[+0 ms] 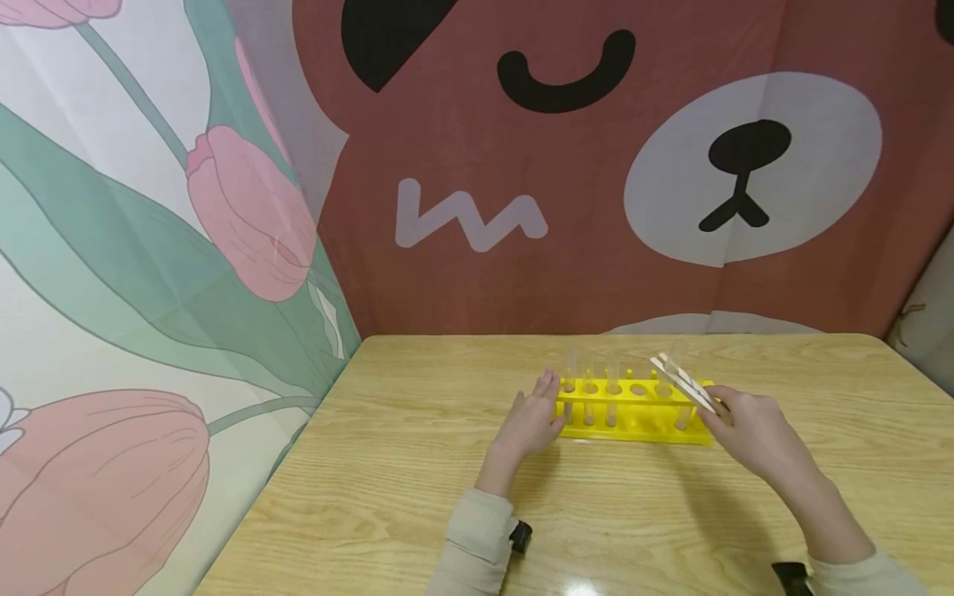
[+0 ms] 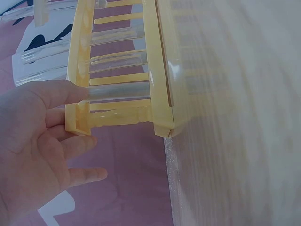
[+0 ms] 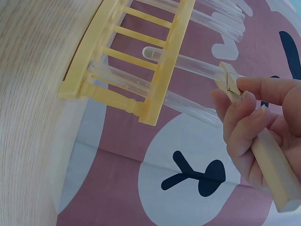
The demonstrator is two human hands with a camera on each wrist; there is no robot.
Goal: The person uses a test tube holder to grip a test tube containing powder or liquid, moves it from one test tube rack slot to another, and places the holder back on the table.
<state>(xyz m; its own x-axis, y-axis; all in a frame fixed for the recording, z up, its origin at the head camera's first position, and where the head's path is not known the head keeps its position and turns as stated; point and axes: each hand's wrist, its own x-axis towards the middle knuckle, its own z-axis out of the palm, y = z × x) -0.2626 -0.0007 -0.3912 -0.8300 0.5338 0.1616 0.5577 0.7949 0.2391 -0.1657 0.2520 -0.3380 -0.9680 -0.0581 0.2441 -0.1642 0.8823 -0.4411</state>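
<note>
A yellow test tube rack (image 1: pixel 637 434) stands on the table with several clear test tubes upright in it. My left hand (image 1: pixel 529 420) holds the left end of the rack, its thumb and fingers (image 2: pixel 77 147) about the end of the upper rail. In my right hand (image 1: pixel 756 430) is a wooden test tube clamp (image 3: pixel 275 169), gripped by the handle. The clamp's jaws are around the upper part of a test tube (image 3: pixel 193 65). That tube's rounded bottom pokes just below the upper rail, above the base. Beside it, another test tube (image 3: pixel 120 77) stands in the end hole.
The wood-grain table (image 1: pixel 358 497) reaches back to a cloth (image 1: pixel 477 290) with a brown bear's face. Flower-printed cloth (image 1: pixel 134 331) hangs along the left side. Black wrist straps (image 1: pixel 522 536) show at both sleeves.
</note>
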